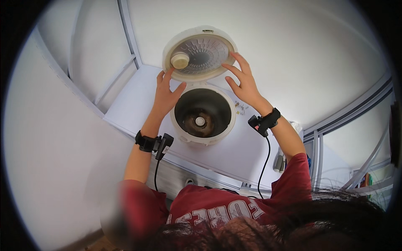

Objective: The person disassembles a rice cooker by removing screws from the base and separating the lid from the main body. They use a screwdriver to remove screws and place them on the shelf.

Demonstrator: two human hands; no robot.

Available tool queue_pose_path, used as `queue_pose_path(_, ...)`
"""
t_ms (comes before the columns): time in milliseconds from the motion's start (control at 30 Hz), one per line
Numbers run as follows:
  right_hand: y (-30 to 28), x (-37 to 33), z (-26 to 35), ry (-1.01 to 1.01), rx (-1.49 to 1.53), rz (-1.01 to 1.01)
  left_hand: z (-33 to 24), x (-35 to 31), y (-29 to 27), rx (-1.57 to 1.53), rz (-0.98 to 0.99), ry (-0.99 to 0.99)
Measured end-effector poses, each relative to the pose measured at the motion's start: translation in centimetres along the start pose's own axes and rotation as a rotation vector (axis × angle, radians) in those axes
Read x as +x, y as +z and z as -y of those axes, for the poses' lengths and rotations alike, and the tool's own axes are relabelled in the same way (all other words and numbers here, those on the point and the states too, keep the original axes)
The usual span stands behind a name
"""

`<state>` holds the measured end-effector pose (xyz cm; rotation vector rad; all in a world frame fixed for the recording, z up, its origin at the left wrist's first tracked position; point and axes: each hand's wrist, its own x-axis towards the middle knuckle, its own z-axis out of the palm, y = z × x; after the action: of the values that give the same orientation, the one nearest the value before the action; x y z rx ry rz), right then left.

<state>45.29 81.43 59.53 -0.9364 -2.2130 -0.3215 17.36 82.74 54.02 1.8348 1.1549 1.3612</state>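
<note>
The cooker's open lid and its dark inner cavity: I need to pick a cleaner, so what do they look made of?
Lid: cream plastic shell, likely, matte; its grey inner plate looks metallic, with a dimpled pattern. Inner cavity: dark, probably coated metal, with brownish staining round the centre button.

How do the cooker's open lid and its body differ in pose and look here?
The lid stands raised behind, its pale ribbed inner face showing; the body sits flat on the white surface. The lid has a cream cap near one edge; the body's dark cavity has a central knob. Both are round and white-rimmed.
</note>
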Motion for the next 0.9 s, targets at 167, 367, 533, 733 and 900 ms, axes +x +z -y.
queue_pose_path(167,1.3,-0.8,-0.6,0.194,-0.113,-0.039,-0.4,0.9,0.0,0.037,-0.011,-0.030)
queue_pose_path(367,3.1,-2.0,-1.7,0.369,0.202,0.125,0.0,1.1,0.0,0.156,0.030,-0.024)
queue_pose_path(533,2.2,-4.5,2.5,0.273,0.030,0.231,-0.8,-1.6,-0.5,0.244,0.095,0.001)
queue_pose_path(733,2.3,-6.6,5.4,0.277,0.242,0.424,0.9,-5.2,1.5,0.148,0.110,-0.073)
queue_pose_path(900,3.4,-7.3,5.4,0.327,0.252,0.371,2.0,-5.6,2.9,0.037,0.017,-0.172)
